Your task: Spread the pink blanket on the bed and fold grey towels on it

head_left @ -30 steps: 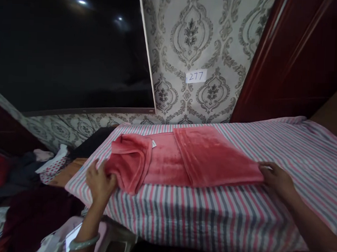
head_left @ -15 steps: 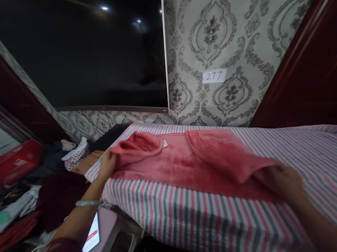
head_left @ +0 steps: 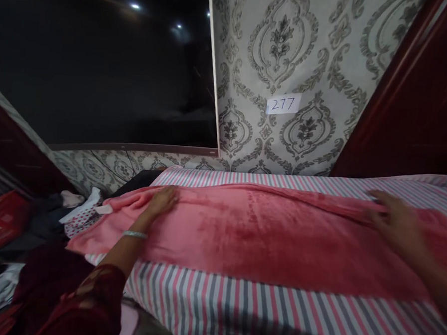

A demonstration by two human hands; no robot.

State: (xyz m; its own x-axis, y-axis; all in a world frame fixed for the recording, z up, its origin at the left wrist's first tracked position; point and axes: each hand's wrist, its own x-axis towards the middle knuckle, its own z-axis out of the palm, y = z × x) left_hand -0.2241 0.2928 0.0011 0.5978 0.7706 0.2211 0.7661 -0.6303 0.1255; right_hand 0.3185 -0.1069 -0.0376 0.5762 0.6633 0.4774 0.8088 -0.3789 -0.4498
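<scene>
A pink-red plush cloth (head_left: 242,233) lies stretched lengthwise over a striped sheet (head_left: 238,308). A fold runs along its far edge, and its left end is bunched, with a white tag (head_left: 103,209) on it. My left hand (head_left: 164,200), below a pale bangle (head_left: 134,234), lies flat on the cloth near the far left edge. Over the right part is my right hand (head_left: 396,221), blurred, with its fingers apart; whether it touches the cloth I cannot tell.
Heaped clothes (head_left: 49,278) and a red box (head_left: 3,221) stand at the left. A large dark television (head_left: 119,72) hangs on the patterned wall, beside a paper label (head_left: 283,104) reading 277. Dark red wood panelling (head_left: 410,107) rises at the right.
Both ends of the cloth, folded inward and gripped before, are now spread outward left and right. My hands have let go of the ends and lie farther up the cloth.
</scene>
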